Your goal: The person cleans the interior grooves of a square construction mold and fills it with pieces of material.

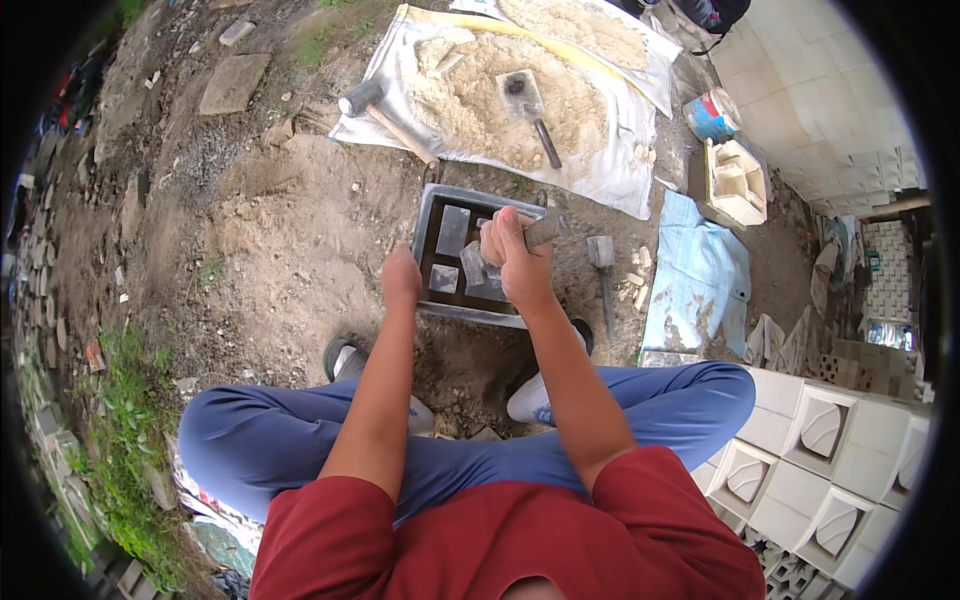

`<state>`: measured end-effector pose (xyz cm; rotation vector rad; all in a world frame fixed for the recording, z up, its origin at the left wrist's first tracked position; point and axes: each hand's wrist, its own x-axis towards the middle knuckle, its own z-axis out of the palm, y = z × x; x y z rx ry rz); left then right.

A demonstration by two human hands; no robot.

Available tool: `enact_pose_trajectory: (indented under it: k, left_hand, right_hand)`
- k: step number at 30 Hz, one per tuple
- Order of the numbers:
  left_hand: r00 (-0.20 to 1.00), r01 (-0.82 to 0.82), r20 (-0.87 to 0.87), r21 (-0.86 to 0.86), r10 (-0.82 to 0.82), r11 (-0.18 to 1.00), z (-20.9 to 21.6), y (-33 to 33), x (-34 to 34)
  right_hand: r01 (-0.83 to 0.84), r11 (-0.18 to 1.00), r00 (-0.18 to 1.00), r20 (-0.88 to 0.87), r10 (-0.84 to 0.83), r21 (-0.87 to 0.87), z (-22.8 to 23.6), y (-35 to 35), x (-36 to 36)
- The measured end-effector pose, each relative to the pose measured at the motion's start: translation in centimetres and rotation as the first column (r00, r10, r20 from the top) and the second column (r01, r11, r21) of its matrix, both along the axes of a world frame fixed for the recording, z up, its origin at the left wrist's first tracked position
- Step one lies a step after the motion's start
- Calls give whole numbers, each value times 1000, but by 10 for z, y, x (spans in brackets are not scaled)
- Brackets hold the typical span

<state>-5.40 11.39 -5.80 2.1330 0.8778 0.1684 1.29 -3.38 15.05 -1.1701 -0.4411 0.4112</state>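
A rectangular grey metal mould [468, 314] with raised blocks inside lies on the dirt between my feet. My left hand [402, 276] is closed at its left side, against the rim; the fingertips are hidden. Over the mould's right half, my right hand [516, 258] is closed around the thick grey handle of a tool [541, 232], thumb uppermost. A flat grey piece [471, 266] shows beside that fist, above the mould's blocks. It looks like the blade of a trowel or scraper, but the hand hides where it joins the handle.
Ahead, pale sand [455, 95] lies on a white sack [628, 180], with a flat trowel [519, 92] on it. A mallet [362, 98] rests at the sack's left edge, another hammer-like tool [601, 252] right of the mould. Farther right are a bucket [712, 116], cast blocks [738, 180] and blue sacking [693, 270].
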Motion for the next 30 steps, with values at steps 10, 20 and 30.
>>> enact_pose_trajectory:
  k: [10, 20, 30]
  left_hand:
    - [828, -548, -83, -329, 555, 769, 0, -14, -19]
    - [482, -543, 26, -776, 876, 322, -26, -18, -21]
    - [331, -505, 39, -837, 943, 212, -20, -20, -21]
  right_hand:
    - [-391, 919, 902, 175, 394, -50, 22, -10, -8]
    - [-467, 840, 830, 192, 524, -275, -17, 6, -14]
    - [-157, 914, 905, 315, 285, -375, -56, 6, -35]
